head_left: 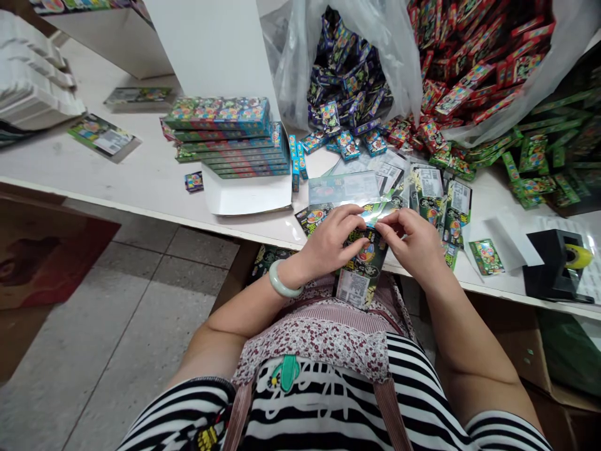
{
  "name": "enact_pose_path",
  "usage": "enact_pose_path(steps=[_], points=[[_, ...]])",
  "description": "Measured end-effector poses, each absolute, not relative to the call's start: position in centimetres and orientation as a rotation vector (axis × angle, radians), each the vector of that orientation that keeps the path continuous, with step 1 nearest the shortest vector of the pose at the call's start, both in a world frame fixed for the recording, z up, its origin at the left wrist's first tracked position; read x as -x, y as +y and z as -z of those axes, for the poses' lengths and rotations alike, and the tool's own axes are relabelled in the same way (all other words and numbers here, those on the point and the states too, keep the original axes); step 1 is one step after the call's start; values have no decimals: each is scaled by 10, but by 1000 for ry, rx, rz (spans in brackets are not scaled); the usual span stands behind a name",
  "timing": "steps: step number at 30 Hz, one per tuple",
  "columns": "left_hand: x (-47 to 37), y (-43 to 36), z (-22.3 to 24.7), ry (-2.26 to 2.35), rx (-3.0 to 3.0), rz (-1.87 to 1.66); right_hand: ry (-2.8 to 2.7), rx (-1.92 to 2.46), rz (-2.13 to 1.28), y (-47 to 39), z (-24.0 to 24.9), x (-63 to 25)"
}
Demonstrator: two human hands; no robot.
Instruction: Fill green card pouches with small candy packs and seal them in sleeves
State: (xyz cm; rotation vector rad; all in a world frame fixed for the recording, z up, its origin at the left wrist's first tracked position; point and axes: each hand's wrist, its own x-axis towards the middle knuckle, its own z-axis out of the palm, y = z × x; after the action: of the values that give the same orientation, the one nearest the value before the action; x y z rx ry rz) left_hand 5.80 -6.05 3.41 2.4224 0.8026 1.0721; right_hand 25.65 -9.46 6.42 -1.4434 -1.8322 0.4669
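My left hand (pixel 332 241), with a pale green bangle on its wrist, holds the left side of a dark printed plastic bag (pixel 360 266) at the table's front edge. The thumb lies over the bag's printed face. On the other side my right hand (pixel 413 241) pinches the bag's upper edge between thumb and fingers. Clear film (pixel 345 188) lies flat just beyond the fingertips. More printed bags (pixel 429 194) are spread beside my right hand. Whether anything is inside the held bag, I cannot tell.
Left of centre, long printed boxes (pixel 235 147) are stacked in a white tray (pixel 251 194). Clear sacks hold purple boxes (pixel 350 75) and red boxes (pixel 483 56); green boxes (pixel 539 150) are heaped at right. A black tape dispenser (pixel 554 263) stands near the front edge.
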Motion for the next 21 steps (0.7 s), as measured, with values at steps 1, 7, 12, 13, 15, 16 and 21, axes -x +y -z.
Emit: enact_pose_path(steps=[1,7,12,13,15,16,21], points=[[-58,-60,-35,797,-2421,-1065,-1831,1447,-473,-95,-64,-257],[-58,-58,-37,774,-2399,-1045,-1782,1479,-531,-94,-63,-260],[-58,-59,-31,766,-2399,-1137,-1753,1459,-569,-92,-62,-261],[-58,-59,-30,771,-2391,-1135,-1753,1460,-565,-92,-62,-261],[-57,-59,-30,782,-2376,-1117,-1754,1466,-559,-92,-61,-261],[-57,-59,-30,786,-2372,-1105,-1753,1470,-559,-92,-61,-260],[-58,-57,-34,786,-2362,-1013,-1741,1470,-572,-92,-60,-261]])
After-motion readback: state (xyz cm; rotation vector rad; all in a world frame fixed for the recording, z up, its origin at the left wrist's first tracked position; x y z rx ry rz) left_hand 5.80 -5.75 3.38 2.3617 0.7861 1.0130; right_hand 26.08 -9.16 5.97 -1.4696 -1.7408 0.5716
